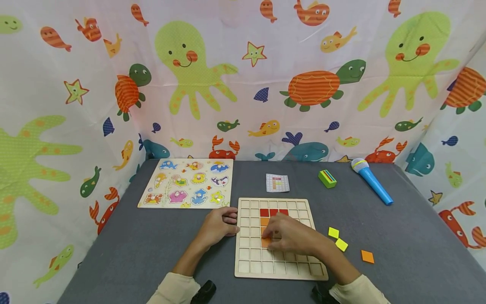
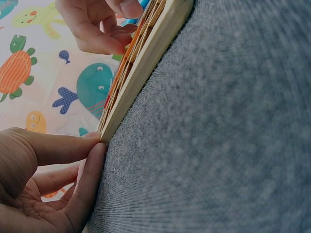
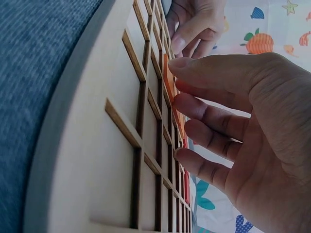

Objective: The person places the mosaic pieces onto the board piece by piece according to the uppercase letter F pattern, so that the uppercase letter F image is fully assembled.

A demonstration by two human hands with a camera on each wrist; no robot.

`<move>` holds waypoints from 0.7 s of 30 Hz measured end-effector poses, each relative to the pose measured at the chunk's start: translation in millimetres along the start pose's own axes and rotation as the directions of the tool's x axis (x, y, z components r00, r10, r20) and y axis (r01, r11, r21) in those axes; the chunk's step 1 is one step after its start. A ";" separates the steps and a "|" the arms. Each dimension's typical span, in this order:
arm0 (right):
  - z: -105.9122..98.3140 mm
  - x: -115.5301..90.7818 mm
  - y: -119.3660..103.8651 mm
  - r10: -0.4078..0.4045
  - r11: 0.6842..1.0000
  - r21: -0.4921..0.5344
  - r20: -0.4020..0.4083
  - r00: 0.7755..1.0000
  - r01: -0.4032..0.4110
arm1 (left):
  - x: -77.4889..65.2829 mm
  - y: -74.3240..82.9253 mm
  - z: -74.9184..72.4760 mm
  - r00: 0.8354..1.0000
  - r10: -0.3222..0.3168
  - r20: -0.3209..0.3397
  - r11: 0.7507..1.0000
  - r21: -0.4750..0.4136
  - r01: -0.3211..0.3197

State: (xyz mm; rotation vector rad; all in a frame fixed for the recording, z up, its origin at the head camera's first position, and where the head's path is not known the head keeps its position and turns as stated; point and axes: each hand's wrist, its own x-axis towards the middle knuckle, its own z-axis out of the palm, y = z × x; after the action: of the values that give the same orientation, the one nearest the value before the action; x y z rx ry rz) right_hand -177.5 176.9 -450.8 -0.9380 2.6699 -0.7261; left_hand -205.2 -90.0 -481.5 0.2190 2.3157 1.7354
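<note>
A wooden grid board lies flat before me. Red tiles form a short row in its upper part, and orange tiles run down from the row's left end. My left hand holds the board's left edge, thumb and index finger meeting at the rim in the left wrist view. Over the board, my right hand pinches the lowest orange tile at its cell with thumb and index finger. In the right wrist view the thumb lies on that tile's edge, other fingers loosely bent. The right hand hides part of the grid.
Right of the board lie two yellow tiles and a loose orange tile. Behind it are a pattern card, a green striped block and a blue toy microphone. A sea-animal puzzle board lies back left.
</note>
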 end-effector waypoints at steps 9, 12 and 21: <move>-7.8 -9.6 3.5 0.003 0.999 0.039 -0.033 0.999 -0.002 | 0.0 -0.5 0.2 1.000 -0.004 0.000 1.000 -0.005 0.004; -12.1 -17.9 7.7 0.030 0.998 0.059 -0.060 0.998 -0.026 | 0.1 -0.7 0.3 1.000 -0.005 -0.001 1.000 -0.006 0.005; -26.0 -48.5 26.7 0.108 0.991 0.085 -0.113 0.988 -0.099 | 0.2 -0.7 0.3 1.000 0.009 0.001 1.000 -0.014 -0.009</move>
State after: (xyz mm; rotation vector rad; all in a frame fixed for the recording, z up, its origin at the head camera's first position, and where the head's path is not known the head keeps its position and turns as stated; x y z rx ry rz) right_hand -163.4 235.5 -440.4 -0.7524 2.7437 -0.8814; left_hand -205.3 -89.9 -482.3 0.2281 2.3050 1.7543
